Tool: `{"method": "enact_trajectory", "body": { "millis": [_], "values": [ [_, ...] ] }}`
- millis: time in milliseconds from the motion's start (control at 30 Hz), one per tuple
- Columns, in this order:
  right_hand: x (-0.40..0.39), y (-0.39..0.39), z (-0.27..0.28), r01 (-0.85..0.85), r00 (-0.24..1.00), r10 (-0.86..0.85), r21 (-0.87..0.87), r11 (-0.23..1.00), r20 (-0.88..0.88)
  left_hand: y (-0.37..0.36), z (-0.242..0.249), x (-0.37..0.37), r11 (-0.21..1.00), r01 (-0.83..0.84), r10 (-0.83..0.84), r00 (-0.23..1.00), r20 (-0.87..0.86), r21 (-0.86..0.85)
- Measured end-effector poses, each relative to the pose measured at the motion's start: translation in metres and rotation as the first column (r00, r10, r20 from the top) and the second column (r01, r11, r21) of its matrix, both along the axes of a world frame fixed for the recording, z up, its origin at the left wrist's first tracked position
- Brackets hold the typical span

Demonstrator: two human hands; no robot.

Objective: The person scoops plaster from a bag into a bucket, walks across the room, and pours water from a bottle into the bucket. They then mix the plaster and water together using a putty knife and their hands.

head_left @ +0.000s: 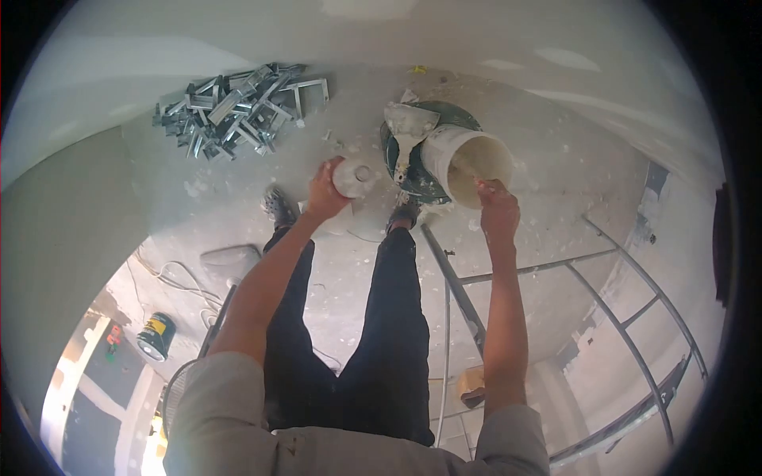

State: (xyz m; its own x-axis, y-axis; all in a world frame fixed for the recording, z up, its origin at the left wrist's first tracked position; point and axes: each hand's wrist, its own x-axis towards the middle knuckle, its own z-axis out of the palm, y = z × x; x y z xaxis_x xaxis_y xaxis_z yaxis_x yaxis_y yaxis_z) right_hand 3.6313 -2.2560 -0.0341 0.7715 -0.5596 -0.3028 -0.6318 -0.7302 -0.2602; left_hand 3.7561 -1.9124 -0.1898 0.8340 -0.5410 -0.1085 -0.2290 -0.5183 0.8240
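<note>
My left hand (325, 190) is wrapped round a whitish rounded container (353, 178) with a ring-shaped opening on its near face. My right hand (498, 206) is closed at the near rim of a white bucket (444, 151); whether it grips the rim or something small there is too unclear to tell. The bucket leans with its mouth toward me, and its inside is coated in a beige material. Beside it, a plaster-smeared wide-bladed tool (410, 123) rests on a dark green round lid or tub (432, 184).
A heap of metal brackets (230, 111) lies on the floor at the back left. Metal scaffold or ladder rails (540, 267) curve along the right. A dark bucket with a yellow label (156, 336) and a pale cable (186, 280) are at the left.
</note>
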Motion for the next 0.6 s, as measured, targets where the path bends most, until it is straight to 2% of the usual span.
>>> {"method": "enact_trajectory", "body": {
  "millis": [33, 67, 133, 200, 267, 333, 400, 433, 500, 533, 600],
  "values": [
    [0.011, 0.005, 0.006, 0.076, 0.995, -0.076, -0.002, 0.997, -0.061, 0.008, -0.02, 0.007, 0.997, -0.076, 0.076, 0.997, 0.011, -0.012],
    [0.018, 0.007, 0.007, 0.071, 0.995, -0.071, -0.004, 0.997, -0.073, 0.017, -0.041, 0.013, 0.997, -0.081, 0.081, 0.997, -0.001, -0.012],
    [0.028, 0.009, 0.003, 0.097, 0.989, -0.1, -0.038, 0.995, -0.111, 0.029, -0.08, 0.027, 0.984, -0.175, 0.175, 0.979, 0.104, -0.013],
    [0.028, 0.005, -0.006, 0.026, 0.996, -0.031, -0.051, 0.998, -0.089, 0.038, -0.111, 0.036, 0.973, -0.23, 0.228, 0.969, 0.099, 0.013],
    [0.029, 0.0, -0.016, -0.023, 0.983, -0.006, -0.152, 0.988, -0.186, 0.05, -0.141, 0.045, 0.957, -0.286, 0.281, 0.955, 0.095, 0.046],
    [0.047, 0.014, -0.004, -0.016, 0.977, -0.005, -0.092, 0.996, -0.215, 0.061, -0.169, 0.047, 0.938, -0.347, 0.345, 0.932, 0.112, 0.006],
    [0.051, 0.016, -0.008, -0.006, 0.974, -0.014, -0.086, 0.996, -0.226, 0.07, -0.183, 0.046, 0.926, -0.378, 0.376, 0.923, 0.075, 0.005],
    [0.053, 0.019, -0.008, 0.032, 0.971, -0.051, -0.084, 0.996, -0.234, 0.073, -0.186, 0.045, 0.912, -0.411, 0.411, 0.912, 0.008, -0.005],
    [0.054, 0.02, -0.01, 0.002, 0.967, -0.03, -0.109, 0.994, -0.253, 0.078, -0.189, 0.04, 0.885, -0.464, 0.457, 0.882, -0.119, -0.042],
    [0.054, 0.021, -0.011, -0.019, 0.966, -0.016, -0.132, 0.991, -0.258, 0.08, -0.188, 0.037, 0.884, -0.467, 0.459, 0.88, -0.124, -0.038],
    [0.051, 0.02, -0.013, -0.009, 0.978, -0.012, -0.099, 0.995, -0.208, 0.083, -0.187, 0.034, 0.912, -0.406, 0.407, 0.913, 0.004, -0.06]
  ]
}}
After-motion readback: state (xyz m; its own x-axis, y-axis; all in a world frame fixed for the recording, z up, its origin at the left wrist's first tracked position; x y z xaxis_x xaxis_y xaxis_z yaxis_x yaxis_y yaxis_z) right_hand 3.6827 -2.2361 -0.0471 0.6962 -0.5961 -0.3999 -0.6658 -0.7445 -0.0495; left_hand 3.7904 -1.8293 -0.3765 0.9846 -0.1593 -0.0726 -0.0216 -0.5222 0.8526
